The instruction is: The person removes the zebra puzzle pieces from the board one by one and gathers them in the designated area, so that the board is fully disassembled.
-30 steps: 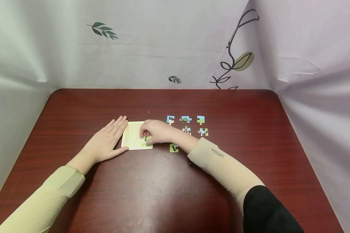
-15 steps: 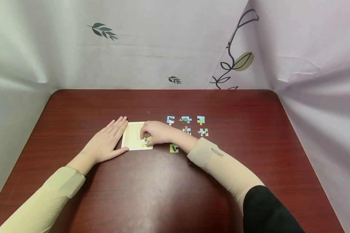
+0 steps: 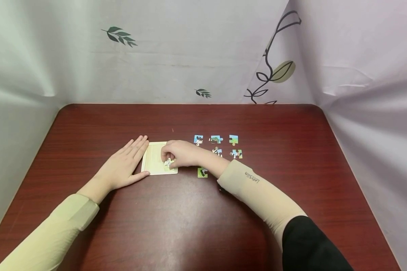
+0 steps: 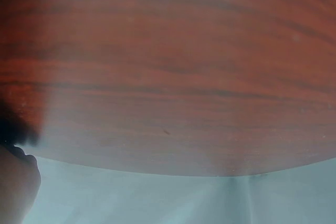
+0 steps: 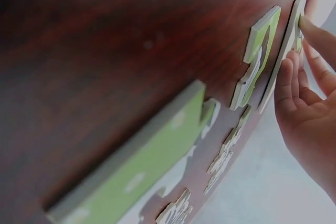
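Note:
A pale, shallow puzzle tray (image 3: 152, 158) lies flat on the table in the head view. My left hand (image 3: 124, 167) rests with straight fingers along its left edge, the thumb reaching the near corner. Over the tray's right part, my right hand (image 3: 184, 153) bends its fingers down and pinches a green and white jigsaw piece (image 3: 169, 163) near the lower right corner. The right wrist view shows the thumb and fingers of that hand (image 5: 310, 103) at the tray's edge (image 5: 286, 43); the piece is mostly hidden there. Only a sliver of hand (image 4: 16, 182) enters the left wrist view.
Right of the tray, several loose jigsaw pieces lie in rows, including a blue one (image 3: 198, 139), a blue-green one (image 3: 233, 139) and a green one with black (image 3: 202, 172). My right forearm (image 3: 257, 192) crosses above the row area. Curtains (image 3: 190, 56) hang behind the table (image 3: 149, 226).
My right fingers have shifted very slightly left, and the pinched piece has turned a little, looking paler now. The left hand, tray and loose pieces have stayed put.

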Demonstrator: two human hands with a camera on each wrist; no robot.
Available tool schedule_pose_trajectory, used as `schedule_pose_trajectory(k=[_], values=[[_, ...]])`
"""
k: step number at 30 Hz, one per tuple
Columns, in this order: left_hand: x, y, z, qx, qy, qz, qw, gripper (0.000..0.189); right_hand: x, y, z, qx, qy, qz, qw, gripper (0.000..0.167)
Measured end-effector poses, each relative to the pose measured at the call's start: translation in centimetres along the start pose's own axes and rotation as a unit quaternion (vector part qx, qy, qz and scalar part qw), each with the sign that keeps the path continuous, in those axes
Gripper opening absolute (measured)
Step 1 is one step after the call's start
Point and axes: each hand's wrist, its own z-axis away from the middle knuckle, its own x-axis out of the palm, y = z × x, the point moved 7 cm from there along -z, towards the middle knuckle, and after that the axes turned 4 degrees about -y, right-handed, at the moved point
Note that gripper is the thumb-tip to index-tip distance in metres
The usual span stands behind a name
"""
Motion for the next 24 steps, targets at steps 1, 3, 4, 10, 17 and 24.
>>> schedule_pose_trajectory(k=[1, 3, 4, 10, 17, 24], values=[[0.0, 0.0, 0.0, 0.0, 0.0, 0.0, 1.0, 0.099, -0.1, 0.0, 0.0, 0.0, 0.002, -0.001, 1.0, 0.018], [0.0, 0.0, 0.0, -0.001, -0.001, 0.002, 1.0, 0.099, -0.3, 0.0, 0.1, 0.001, 0.006, -0.006, 1.0, 0.015], [0.0, 0.0, 0.0, -0.002, -0.002, 0.002, 1.0, 0.099, -0.4, 0.0, 0.1, 0.002, 0.007, -0.01, 0.9999, 0.013], [-0.1, 0.0, 0.0, -0.004, -0.003, 0.003, 1.0, 0.1, -1.2, 0.4, 0.7, 0.009, 0.012, -0.071, 0.9974, 0.009], [-0.2, 0.1, -0.1, -0.003, -0.005, 0.003, 1.0, 0.099, -2.3, 1.0, 1.8, 0.006, 0.023, -0.108, 0.9939, 0.008], [-0.2, 0.2, 0.0, -0.002, -0.009, -0.002, 1.0, 0.098, -3.1, 2.1, 4.0, 0.023, 0.023, -0.125, 0.9916, 0.007]])
